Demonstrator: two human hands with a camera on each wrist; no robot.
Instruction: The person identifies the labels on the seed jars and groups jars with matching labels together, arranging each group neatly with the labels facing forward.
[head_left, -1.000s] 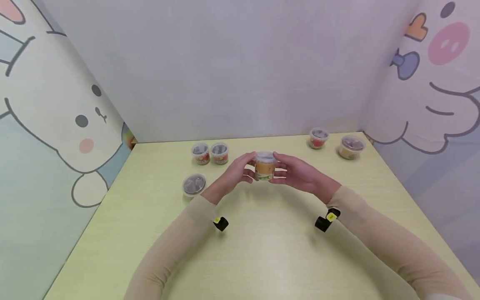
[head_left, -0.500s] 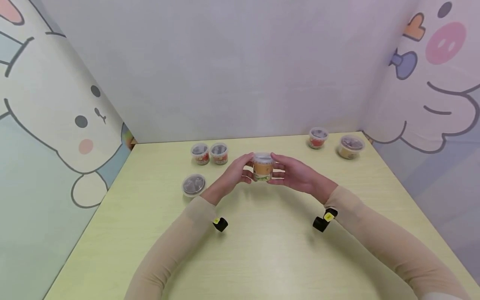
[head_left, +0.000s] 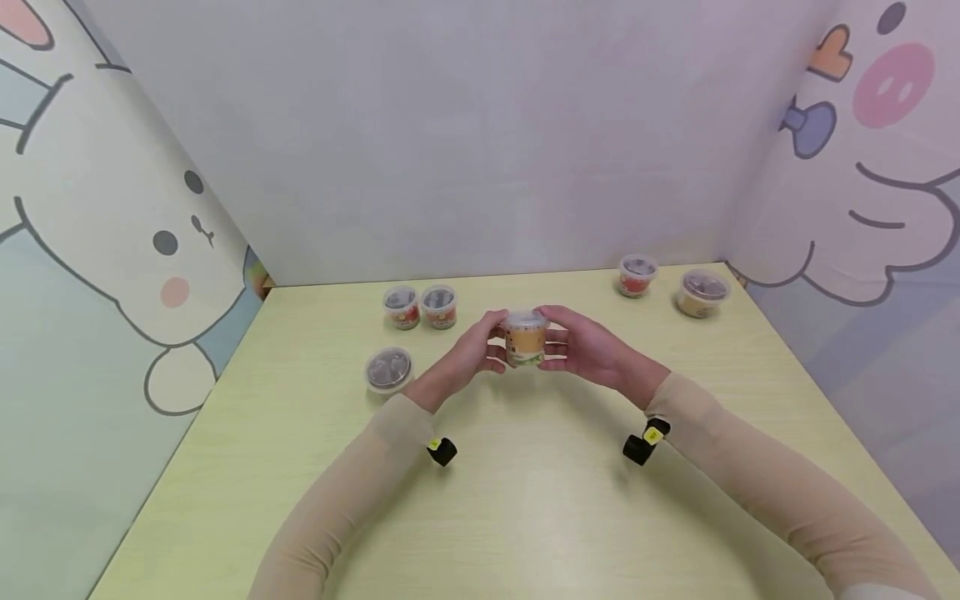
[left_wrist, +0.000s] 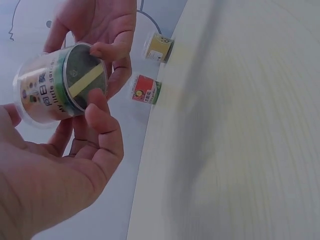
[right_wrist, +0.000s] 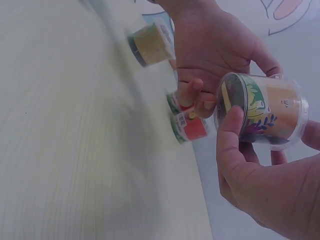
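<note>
Between both hands is a small clear plastic cup (head_left: 525,340) with a lid and an orange label reading "My little garden", held up above the table. My left hand (head_left: 471,352) grips its left side, thumb near the lid and other fingers lower down. On the opposite side my right hand (head_left: 588,346) holds it in the same way. The left wrist view shows the cup (left_wrist: 42,95) tipped in the frame, with a yellow strip (left_wrist: 86,81) across its dark base. Fingertips of both hands reach the base edge there. Part of the label is hidden by the fingers.
Two red-labelled cups (head_left: 439,307) stand side by side at the back left of the table (head_left: 540,500). A wider lidded tub (head_left: 388,370) sits near the left forearm. Another red cup (head_left: 637,276) and a tan tub (head_left: 702,293) stand at the back right, before the wall.
The held cup has come slightly lower and left in the head view and turned a little, so dark lettering shows on its label. The right hand shifted slightly left with it.
</note>
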